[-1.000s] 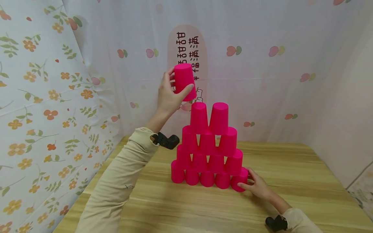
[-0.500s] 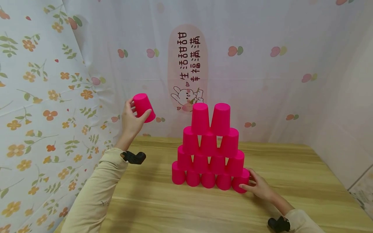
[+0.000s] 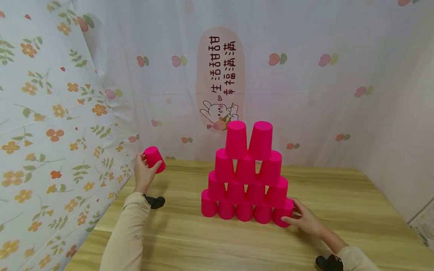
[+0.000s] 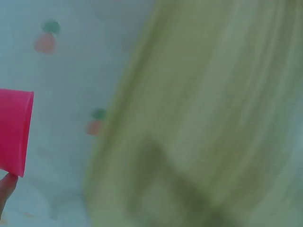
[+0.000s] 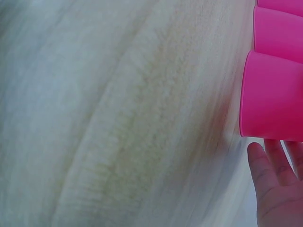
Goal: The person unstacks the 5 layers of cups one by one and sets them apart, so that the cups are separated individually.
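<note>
In the head view my left hand [image 3: 144, 175] holds a pink plastic cup [image 3: 153, 158] upside down, tilted, above the table's far left part. Part of that held cup [image 4: 14, 132] and one fingertip [image 4: 7, 187] show at the left edge of the left wrist view. A pyramid of upside-down pink cups [image 3: 245, 167] stands in several rows, with two cups side by side on top. My right hand [image 3: 306, 220] has thumb and fingers around the bottom row's right end cup [image 3: 282, 217]. In the right wrist view, fingers [image 5: 265, 172] lie against this cup's side.
The pyramid stands on a wood-grain table [image 3: 217, 244]. A white curtain [image 3: 305, 101] with fruit prints hangs behind the table, and a flowered cloth [image 3: 44, 150] hangs on the left. Each wrist wears a black camera mount [image 3: 156, 202].
My left hand has carried its cup from above the pyramid leftward and down, toward the table's far left. The right hand stays at the end cup, and the pyramid stands unchanged.
</note>
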